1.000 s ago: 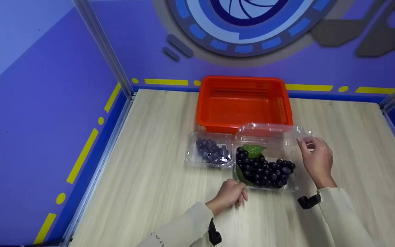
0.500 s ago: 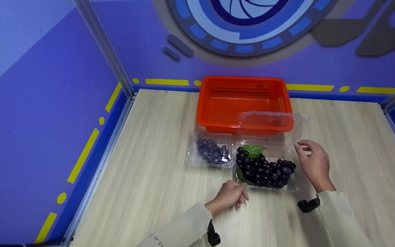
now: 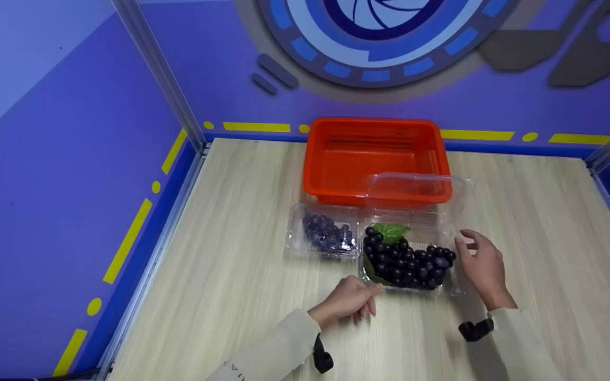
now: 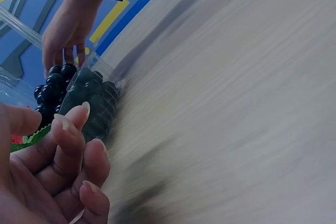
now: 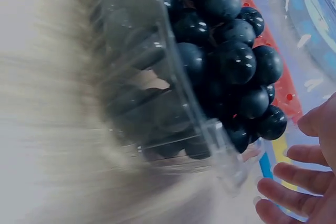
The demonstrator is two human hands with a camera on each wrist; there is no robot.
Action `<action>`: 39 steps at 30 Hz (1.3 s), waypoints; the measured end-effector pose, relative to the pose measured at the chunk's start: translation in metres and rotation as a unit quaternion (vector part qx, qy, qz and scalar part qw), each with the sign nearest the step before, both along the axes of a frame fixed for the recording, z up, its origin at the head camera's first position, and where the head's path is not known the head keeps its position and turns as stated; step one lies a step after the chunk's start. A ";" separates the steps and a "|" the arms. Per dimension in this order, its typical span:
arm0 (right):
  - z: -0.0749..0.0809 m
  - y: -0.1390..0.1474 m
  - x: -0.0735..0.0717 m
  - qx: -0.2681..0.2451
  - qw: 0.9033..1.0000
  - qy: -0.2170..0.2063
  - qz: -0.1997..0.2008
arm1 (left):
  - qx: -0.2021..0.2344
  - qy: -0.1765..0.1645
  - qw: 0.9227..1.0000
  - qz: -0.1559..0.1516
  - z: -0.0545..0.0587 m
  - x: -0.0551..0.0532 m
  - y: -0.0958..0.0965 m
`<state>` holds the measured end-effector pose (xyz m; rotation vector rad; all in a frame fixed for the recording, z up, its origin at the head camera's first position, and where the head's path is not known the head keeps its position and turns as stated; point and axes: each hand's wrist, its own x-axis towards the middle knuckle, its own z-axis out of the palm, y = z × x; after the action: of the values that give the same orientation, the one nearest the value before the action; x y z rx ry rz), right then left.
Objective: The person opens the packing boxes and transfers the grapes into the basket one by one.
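A clear plastic clamshell box (image 3: 456,290) stands with its lid (image 3: 416,182) swung back, overlapping the red basket in the head view. Inside lies a bunch of dark grapes (image 3: 408,264) with green leaves (image 3: 391,232). My left hand (image 3: 348,299) is at the box's near left corner; in the left wrist view its fingers (image 4: 94,163) are loosely bent with nothing between them. Beside the box's right wall is my right hand (image 3: 482,267), its relaxed fingers (image 5: 302,179) spread apart near the grapes in the right wrist view.
A smaller closed clear box (image 3: 295,246) with purple grapes (image 3: 326,233) sits directly left of the large one. Behind both is the red plastic basket (image 3: 313,164), near the blue back wall (image 3: 220,106). Wooden tabletop (image 3: 231,254) extends to the left and in front.
The clear lid has tipped further back, out of my right hand's fingers. That hand has come down along the box's right side toward me. My left hand has shifted slightly left.
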<state>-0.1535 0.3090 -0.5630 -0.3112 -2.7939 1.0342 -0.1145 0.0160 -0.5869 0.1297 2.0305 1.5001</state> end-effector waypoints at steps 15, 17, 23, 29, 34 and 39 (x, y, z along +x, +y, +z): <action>-0.017 -0.002 0.012 -0.027 0.999 -0.027 -0.005 | 0.060 0.060 0.992 -0.096 0.011 -0.011 -0.005; -0.017 -0.002 0.013 -0.030 0.999 -0.033 -0.004 | 0.063 0.068 0.991 -0.098 0.013 -0.012 -0.005; -0.019 -0.003 0.016 -0.042 0.997 -0.056 -0.012 | 0.084 0.081 0.988 -0.101 0.016 -0.017 -0.007; -0.022 -0.003 0.017 -0.050 0.997 -0.050 -0.010 | 0.081 0.104 0.987 -0.097 0.025 -0.022 -0.009; -0.023 -0.004 0.019 -0.056 0.997 -0.045 -0.006 | 0.057 0.136 0.985 -0.089 0.030 -0.026 -0.009; -0.024 -0.006 0.020 -0.063 0.997 -0.050 0.000 | 0.041 0.170 0.980 -0.091 0.033 -0.031 -0.007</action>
<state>-0.1333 0.3032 -0.5872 -0.3895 -2.8209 1.2306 -0.1450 0.0087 -0.5537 0.6280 2.1467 1.5249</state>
